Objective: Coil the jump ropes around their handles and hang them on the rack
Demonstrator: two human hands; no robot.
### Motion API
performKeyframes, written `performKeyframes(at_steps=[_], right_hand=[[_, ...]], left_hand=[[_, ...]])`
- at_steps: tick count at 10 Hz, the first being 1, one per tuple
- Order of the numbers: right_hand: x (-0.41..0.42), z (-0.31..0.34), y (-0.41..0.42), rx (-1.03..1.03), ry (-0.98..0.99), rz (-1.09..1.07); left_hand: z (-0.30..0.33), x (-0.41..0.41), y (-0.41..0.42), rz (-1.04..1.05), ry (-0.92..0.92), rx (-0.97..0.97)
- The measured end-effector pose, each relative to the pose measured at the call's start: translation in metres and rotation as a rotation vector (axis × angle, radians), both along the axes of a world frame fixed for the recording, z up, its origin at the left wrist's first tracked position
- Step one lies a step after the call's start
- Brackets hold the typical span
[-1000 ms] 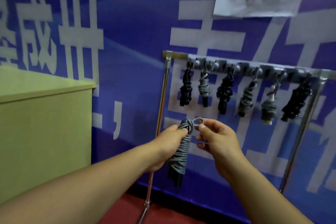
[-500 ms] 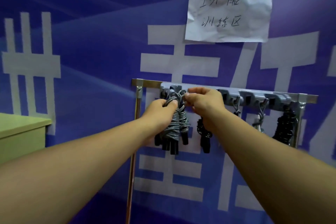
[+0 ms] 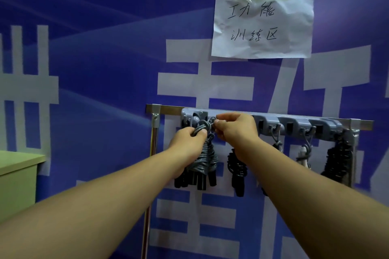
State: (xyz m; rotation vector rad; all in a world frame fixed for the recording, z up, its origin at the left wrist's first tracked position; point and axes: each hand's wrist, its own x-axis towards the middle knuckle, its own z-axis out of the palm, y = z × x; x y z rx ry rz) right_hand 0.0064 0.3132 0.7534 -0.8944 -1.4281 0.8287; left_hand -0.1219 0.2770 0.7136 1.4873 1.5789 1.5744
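A grey jump rope (image 3: 205, 157), coiled around its black handles, hangs down in front of the left end of the grey hook rack (image 3: 294, 125). My left hand (image 3: 188, 140) grips the top of the coil just below the rack. My right hand (image 3: 234, 127) pinches the rope's small top loop right at a hook near the rack's left end. Whether the loop sits on the hook is hidden by my fingers. Other coiled ropes hang further right: a black one (image 3: 236, 166), two grey ones partly behind my right arm, and a black one (image 3: 336, 162).
The rack is fixed to a metal bar (image 3: 362, 122) on thin poles (image 3: 152, 153) against a blue printed wall. A crumpled paper note (image 3: 262, 25) is taped above it. A green cabinet (image 3: 19, 183) stands at the left edge.
Both hands have lifted the grey coiled rope from below the rack up to the rack's left end. The view has moved closer to the rack.
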Motion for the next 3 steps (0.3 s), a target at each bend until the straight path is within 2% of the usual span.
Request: performKeyframes(at_steps=[2, 3], right_hand=[[0.003, -0.022, 0.008, -0.022, 0.008, 0.029], [0.007, -0.041, -0.004, 0.005, -0.075, 0.056]], left_hand=[[-0.017, 0.006, -0.001, 0.027, -0.014, -0.022], [-0.027, 0.013, -0.006, 0.054, 0.026, -0.037]])
